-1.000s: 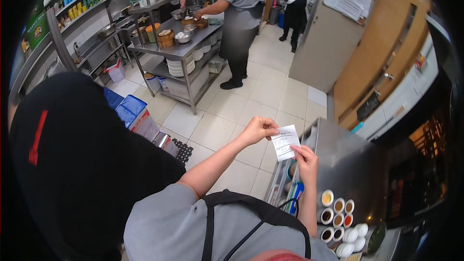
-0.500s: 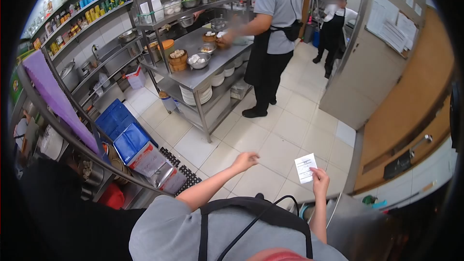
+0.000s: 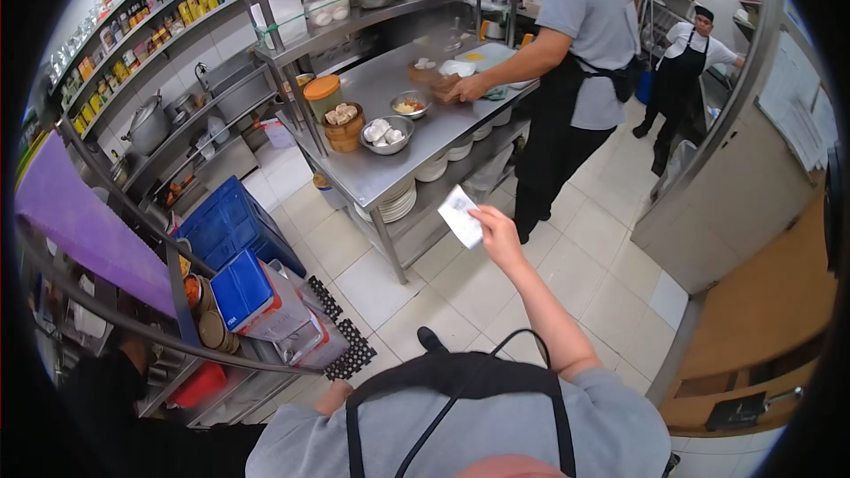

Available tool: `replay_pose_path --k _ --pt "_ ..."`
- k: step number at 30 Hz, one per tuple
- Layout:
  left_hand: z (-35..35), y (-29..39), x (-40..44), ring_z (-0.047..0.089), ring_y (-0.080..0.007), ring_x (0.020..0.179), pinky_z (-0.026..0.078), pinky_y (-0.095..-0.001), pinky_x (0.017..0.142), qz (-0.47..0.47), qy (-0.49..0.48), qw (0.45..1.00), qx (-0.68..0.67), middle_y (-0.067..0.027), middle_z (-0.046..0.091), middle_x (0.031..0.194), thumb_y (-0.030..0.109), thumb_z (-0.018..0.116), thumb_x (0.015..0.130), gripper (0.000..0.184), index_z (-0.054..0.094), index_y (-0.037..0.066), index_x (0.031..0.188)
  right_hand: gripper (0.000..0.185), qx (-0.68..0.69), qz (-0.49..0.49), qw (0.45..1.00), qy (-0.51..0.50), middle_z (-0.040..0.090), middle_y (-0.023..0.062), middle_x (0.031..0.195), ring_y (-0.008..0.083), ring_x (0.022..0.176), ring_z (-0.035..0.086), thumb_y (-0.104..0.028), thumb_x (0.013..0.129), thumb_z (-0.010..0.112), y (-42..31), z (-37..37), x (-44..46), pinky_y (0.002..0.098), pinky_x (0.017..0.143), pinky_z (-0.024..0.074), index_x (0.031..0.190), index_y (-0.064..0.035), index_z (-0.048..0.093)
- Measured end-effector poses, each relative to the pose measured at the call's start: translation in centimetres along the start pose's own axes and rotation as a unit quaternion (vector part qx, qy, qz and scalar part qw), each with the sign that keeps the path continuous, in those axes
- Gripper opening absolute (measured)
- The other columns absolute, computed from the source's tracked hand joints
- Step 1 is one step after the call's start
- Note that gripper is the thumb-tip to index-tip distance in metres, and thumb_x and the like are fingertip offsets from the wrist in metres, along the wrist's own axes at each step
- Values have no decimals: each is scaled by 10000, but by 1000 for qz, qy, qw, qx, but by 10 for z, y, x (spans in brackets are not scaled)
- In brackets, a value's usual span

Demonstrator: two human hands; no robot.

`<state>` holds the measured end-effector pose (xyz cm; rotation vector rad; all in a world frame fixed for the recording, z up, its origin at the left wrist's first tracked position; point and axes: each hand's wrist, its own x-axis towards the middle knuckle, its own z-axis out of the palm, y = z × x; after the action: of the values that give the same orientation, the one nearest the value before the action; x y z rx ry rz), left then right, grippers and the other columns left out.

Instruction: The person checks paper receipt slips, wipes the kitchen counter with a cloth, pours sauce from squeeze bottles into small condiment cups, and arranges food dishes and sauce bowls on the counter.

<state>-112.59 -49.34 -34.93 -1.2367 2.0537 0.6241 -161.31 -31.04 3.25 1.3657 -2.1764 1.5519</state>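
Note:
My right hand (image 3: 498,235) is stretched forward and closed on a small white paper slip (image 3: 459,216), pinching it by its right edge. Print shows on the slip, too blurred to read. The slip appears in front of the near corner of the steel worktable (image 3: 363,179). Low beside my apron, my left hand (image 3: 335,397) shows only in small part. Its fingers are hidden. On the worktable are a metal bowl of white pieces (image 3: 388,134), a bowl of mixed food (image 3: 411,104) and a bamboo steamer (image 3: 343,131).
A co-worker (image 3: 575,44) stands at the worktable's right side, hands on a blurred steamer. Another person (image 3: 691,71) stands farther back. Blue-lidded boxes (image 3: 248,292) and a curved metal rail (image 3: 115,305) are at left. A wooden door (image 3: 753,319) is at right.
My right hand has swung left and forward with the slip, towards the worktable. My left hand has dropped back to my side. The view has moved nearer the table.

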Motion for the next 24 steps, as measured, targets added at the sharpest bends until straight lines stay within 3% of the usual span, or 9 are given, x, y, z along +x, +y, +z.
replay_pose_path --k 6,11,12,13,17,19,20,22,24 --pt "-77 44 71 608 -202 663 477 -320 635 6 -32 999 -39 -72 619 680 410 611 659 313 635 101 703 252 26 -41 997 -54 579 132 964 279 871 565 81 736 459 37 56 136 292 749 436 919 -14 605" --pt "-181 126 196 608 -200 654 477 -315 628 198 121 969 80 -64 620 674 416 609 660 316 636 103 702 269 25 -37 999 2 580 163 904 303 810 571 76 704 460 86 81 235 323 718 444 908 -7 614" --pt "-228 162 190 607 -200 643 476 -305 633 59 -9 991 -122 -75 629 709 373 643 654 305 645 114 817 275 26 -43 999 6 579 167 906 304 810 570 81 705 451 96 82 258 319 720 443 907 -8 615" --pt "-264 191 168 573 -126 559 448 -257 492 109 96 961 -237 -83 609 662 236 662 687 272 624 59 891 288 41 -51 998 22 580 160 908 285 806 573 87 698 445 106 84 284 300 712 441 908 -10 616" --pt "-340 256 179 582 -134 558 447 -265 497 173 123 925 -314 -89 612 647 246 678 675 340 607 44 938 337 100 -80 989 80 604 126 875 231 803 582 103 670 435 143 87 405 268 720 432 903 -42 630" --pt "-335 265 186 594 -163 598 459 -285 560 140 125 931 -313 -104 617 682 263 687 659 352 613 53 932 342 159 -108 977 97 621 99 893 160 818 567 101 678 430 161 82 472 243 732 427 911 -39 639" --pt "-332 266 193 605 -191 638 470 -304 623 114 127 937 -303 -119 623 718 279 695 643 365 619 62 927 342 229 -62 967 91 623 78 906 122 772 543 105 676 439 166 74 509 220 713 422 923 -25 636" --pt "-296 255 201 610 -223 659 471 -319 640 90 151 943 -283 -133 624 736 286 690 640 363 624 53 911 356 436 -3 890 131 604 46 969 66 651 490 117 695 478 171 53 584 194 550 409 1014 -7 575" --pt "-269 244 187 610 -260 685 473 -330 659 30 128 935 -330 -154 621 748 316 685 637 367 629 58 892 365 547 -45 823 148 562 75 1044 66 655 499 139 707 477 179 30 660 169 502 393 1034 -1 558"
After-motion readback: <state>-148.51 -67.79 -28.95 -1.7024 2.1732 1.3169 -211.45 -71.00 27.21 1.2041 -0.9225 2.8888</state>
